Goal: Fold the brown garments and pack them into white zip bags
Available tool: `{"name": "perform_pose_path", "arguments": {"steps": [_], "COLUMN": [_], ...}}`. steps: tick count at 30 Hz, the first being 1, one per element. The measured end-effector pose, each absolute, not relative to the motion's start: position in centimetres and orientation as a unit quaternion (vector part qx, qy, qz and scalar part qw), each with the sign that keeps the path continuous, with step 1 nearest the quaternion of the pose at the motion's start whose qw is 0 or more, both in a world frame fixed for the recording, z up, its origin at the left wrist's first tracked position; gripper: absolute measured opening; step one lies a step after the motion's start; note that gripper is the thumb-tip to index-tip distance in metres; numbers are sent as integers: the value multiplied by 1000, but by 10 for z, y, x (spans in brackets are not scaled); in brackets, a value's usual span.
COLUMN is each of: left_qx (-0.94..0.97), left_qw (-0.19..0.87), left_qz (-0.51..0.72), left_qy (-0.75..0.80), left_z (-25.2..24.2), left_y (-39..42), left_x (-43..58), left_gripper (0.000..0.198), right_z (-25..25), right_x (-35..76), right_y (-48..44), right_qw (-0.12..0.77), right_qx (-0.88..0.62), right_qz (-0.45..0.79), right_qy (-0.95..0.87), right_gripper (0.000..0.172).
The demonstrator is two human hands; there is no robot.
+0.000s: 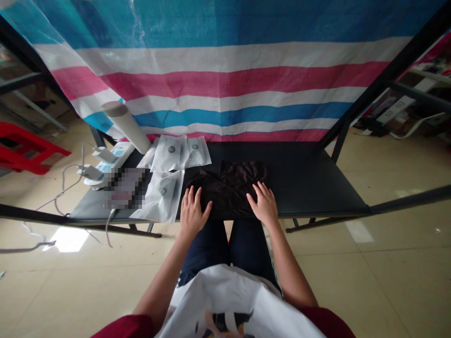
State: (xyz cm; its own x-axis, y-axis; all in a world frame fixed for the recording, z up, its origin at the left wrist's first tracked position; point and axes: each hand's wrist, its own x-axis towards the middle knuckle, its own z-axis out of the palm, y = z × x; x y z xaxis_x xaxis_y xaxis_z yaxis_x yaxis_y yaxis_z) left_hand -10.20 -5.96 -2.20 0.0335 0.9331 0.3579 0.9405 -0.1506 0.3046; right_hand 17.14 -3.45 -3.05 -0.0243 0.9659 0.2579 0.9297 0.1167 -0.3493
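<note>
A dark brown, silky piece of cloth (225, 188) lies spread on the black bench top (310, 183) in front of me. What kind of garment or cover it is, I cannot tell. On its left edge rests my left hand (193, 211), palm down with the fingers apart. My right hand (263, 203) lies flat on the right edge, its fingers spread as well. Just left of my left hand is a frosted white plastic pouch (160, 195) with a round dark mark. Behind it lie more such pouches (171, 152), partly overlapping.
At the left end stand a white bottle (128, 126) with a grey lid, a power strip (112, 162) with plugs, and a blurred-out phone-like device (125, 188) on a cable. A striped sheet (225, 84) hangs behind. Black frame bars (412, 199) flank the bench; a red stool (31, 148) is at left.
</note>
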Motion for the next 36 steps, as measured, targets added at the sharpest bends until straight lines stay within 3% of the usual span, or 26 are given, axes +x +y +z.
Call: {"name": "perform_pose_path", "arguments": {"steps": [9, 17, 23, 30, 36], "left_qx": [-652, -656, -628, -645, -856], "left_qw": [-28, -76, -147, -169, -234], "left_qz": [-254, -261, -317, -415, -249], "left_qy": [-714, -704, -695, -619, -387], "left_z": [-32, -29, -27, 40, 61], "left_y": [-110, -110, -96, -63, -43], "left_x": [-100, -106, -113, -81, -33], "left_gripper": [67, 62, 61, 62, 63], "right_z": [-34, -30, -29, -19, -25], "right_x": [185, 196, 190, 155, 159], "right_y": [-45, -51, -59, -49, -45], "right_qw": [245, 383, 299, 259, 419], "right_qx": [-650, -620, -651, -625, -593], "right_qz": [51, 98, 77, 121, 197], "right_qy": [-718, -678, -694, -727, -659], "right_gripper": [51, 42, 40, 46, 45]}}
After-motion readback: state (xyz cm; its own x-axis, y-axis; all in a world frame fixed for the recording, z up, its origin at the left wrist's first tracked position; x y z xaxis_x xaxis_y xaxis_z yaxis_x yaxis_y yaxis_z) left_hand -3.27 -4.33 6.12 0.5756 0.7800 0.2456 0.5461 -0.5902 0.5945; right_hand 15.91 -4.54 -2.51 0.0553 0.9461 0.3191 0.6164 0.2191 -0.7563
